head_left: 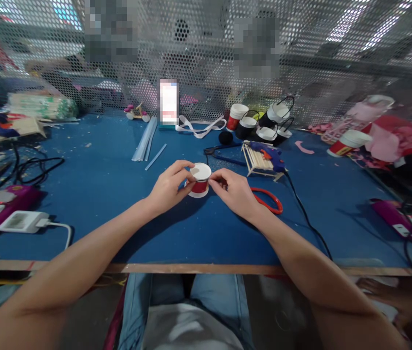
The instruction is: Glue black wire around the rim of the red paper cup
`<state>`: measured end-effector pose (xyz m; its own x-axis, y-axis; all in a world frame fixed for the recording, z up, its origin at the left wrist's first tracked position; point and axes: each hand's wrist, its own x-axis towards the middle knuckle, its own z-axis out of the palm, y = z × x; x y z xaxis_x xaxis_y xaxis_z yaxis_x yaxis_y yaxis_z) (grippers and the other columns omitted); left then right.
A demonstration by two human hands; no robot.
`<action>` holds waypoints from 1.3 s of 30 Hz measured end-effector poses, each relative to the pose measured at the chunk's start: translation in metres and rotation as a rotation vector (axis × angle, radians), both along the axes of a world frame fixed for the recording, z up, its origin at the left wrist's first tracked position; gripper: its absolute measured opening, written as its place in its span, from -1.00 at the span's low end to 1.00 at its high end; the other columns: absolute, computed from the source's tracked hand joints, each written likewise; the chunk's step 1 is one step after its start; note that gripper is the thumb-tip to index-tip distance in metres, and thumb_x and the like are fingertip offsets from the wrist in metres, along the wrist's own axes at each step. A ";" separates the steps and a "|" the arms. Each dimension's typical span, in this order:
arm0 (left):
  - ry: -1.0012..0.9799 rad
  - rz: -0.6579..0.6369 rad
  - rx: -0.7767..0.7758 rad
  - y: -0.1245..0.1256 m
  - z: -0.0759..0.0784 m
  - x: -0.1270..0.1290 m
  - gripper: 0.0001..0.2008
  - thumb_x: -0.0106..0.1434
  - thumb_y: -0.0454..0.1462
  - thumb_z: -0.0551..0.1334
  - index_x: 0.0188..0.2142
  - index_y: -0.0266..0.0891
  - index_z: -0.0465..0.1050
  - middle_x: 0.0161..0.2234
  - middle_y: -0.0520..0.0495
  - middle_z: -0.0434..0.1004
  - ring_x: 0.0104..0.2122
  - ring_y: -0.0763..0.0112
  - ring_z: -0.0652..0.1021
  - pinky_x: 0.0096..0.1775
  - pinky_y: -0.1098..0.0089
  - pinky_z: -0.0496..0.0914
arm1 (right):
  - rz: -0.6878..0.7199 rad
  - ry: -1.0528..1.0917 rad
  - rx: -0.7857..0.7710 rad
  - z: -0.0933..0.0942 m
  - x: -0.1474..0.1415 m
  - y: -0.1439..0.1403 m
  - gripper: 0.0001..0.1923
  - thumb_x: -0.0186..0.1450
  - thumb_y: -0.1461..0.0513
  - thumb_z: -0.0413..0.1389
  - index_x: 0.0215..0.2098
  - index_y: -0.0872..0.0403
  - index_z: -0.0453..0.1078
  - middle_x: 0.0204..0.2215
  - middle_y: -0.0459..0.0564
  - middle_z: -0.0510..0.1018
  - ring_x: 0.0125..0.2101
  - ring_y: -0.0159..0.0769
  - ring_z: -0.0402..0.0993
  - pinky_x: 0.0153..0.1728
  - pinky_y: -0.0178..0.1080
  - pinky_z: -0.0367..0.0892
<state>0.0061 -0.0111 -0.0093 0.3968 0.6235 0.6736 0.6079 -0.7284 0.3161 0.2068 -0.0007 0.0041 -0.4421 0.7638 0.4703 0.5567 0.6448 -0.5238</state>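
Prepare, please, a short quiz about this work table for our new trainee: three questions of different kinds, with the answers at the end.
1. Which thing do the fingers of the left hand touch?
A) a white charger
B) a red-and-white cup
C) a black cup

2. True or false: a red loop lies on the table near the right hand.

3. Fill in the missing word: the table's surface is mainly ____ in colour.

Key: 1. B; 2. True; 3. blue.
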 end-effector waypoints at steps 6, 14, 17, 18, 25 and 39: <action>-0.016 -0.010 -0.010 0.001 0.001 0.000 -0.96 0.18 -0.36 0.13 -0.36 -0.27 0.35 -0.17 -0.19 0.42 -0.15 0.37 0.46 -0.11 0.29 0.39 | -0.001 -0.007 0.004 0.000 0.001 0.002 -0.93 0.24 0.26 0.03 -0.35 0.09 0.34 -0.45 -0.05 0.48 -0.49 -0.39 0.33 -0.46 -0.32 0.21; -0.015 -0.011 -0.010 0.002 0.002 0.000 -0.95 0.18 -0.36 0.13 -0.36 -0.27 0.35 -0.20 -0.17 0.43 -0.18 0.37 0.46 -0.13 0.29 0.40 | 0.005 0.000 0.035 -0.002 0.001 0.004 -0.92 0.24 0.26 0.02 -0.28 0.06 0.32 -0.41 -0.04 0.49 -0.46 -0.37 0.37 -0.44 -0.31 0.25; -0.015 -0.012 0.004 0.003 0.001 0.000 -0.95 0.18 -0.36 0.13 -0.36 -0.28 0.35 -0.22 -0.17 0.43 -0.19 0.38 0.47 -0.15 0.31 0.40 | 0.013 -0.014 0.073 -0.003 0.002 0.005 -0.88 0.26 0.27 0.01 -0.24 0.06 0.34 -0.36 -0.01 0.50 -0.42 -0.35 0.40 -0.40 -0.29 0.27; -0.017 -0.014 0.007 0.004 0.001 0.000 -0.95 0.18 -0.36 0.13 -0.36 -0.28 0.35 -0.22 -0.17 0.43 -0.19 0.39 0.47 -0.14 0.32 0.40 | 0.017 -0.019 0.085 -0.003 0.002 0.005 -0.87 0.26 0.27 0.00 -0.23 0.06 0.35 -0.34 -0.01 0.51 -0.40 -0.34 0.41 -0.39 -0.28 0.28; -0.025 -0.016 0.006 0.005 0.002 0.002 -0.95 0.18 -0.36 0.13 -0.37 -0.28 0.35 -0.25 -0.16 0.43 -0.21 0.39 0.46 -0.16 0.32 0.40 | 0.039 -0.004 0.094 -0.002 0.003 0.005 -0.82 0.28 0.27 -0.02 -0.22 0.04 0.39 -0.34 0.00 0.51 -0.33 -0.29 0.44 -0.29 -0.24 0.31; -0.017 -0.015 0.023 0.007 0.003 0.002 -0.96 0.16 -0.37 0.13 -0.38 -0.29 0.36 -0.26 -0.17 0.44 -0.24 0.39 0.46 -0.18 0.33 0.40 | 0.052 -0.021 0.101 0.001 0.005 0.008 -0.83 0.27 0.29 0.00 -0.25 0.06 0.42 -0.37 -0.01 0.51 -0.34 -0.31 0.43 -0.30 -0.26 0.30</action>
